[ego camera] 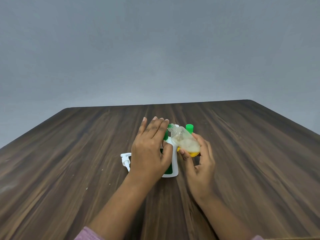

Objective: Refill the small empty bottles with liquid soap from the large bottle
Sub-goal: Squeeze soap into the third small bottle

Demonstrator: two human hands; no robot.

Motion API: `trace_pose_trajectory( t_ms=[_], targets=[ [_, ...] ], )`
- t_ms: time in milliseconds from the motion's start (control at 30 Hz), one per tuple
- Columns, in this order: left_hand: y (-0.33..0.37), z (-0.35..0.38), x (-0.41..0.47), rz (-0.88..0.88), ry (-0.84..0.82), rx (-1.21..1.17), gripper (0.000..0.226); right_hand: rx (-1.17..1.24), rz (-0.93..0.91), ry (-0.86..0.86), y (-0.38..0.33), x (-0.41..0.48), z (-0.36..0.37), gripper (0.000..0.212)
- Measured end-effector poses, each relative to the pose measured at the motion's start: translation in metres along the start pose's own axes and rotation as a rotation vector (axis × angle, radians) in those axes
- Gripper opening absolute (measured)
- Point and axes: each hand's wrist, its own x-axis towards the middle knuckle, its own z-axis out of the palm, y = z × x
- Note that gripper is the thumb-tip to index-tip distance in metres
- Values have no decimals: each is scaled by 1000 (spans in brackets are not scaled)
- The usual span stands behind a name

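The large white bottle (174,163) with a green label stands at mid-table, its neck uncapped. My left hand (149,148) hovers over its left side with the fingers stretched forward and the thumb by the bottle's shoulder. A green cap (165,135) shows between that thumb and index finger; I cannot tell whether it is held. My right hand (199,163) grips a small clear bottle (184,141), tilted with its open neck up and to the left and yellow soap pooled at its base. Behind it shows the green cap of a second small bottle (189,128).
A white pump head (125,159) lies on the dark wooden table (69,161) just left of my left hand. A plain grey wall rises behind the table's far edge. Pink sleeve cuffs show at the bottom of the view.
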Motion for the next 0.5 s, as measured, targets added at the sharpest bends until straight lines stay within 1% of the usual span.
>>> trace_pose_trajectory(
  t_ms=[233,500],
  targets=[
    [0,-11,11,58,4,26,48,34,7,-8,-3,1,4,43],
    [-4,-1,2,25,3,1,49,6,14,3,-1,1,2,41]
  ],
)
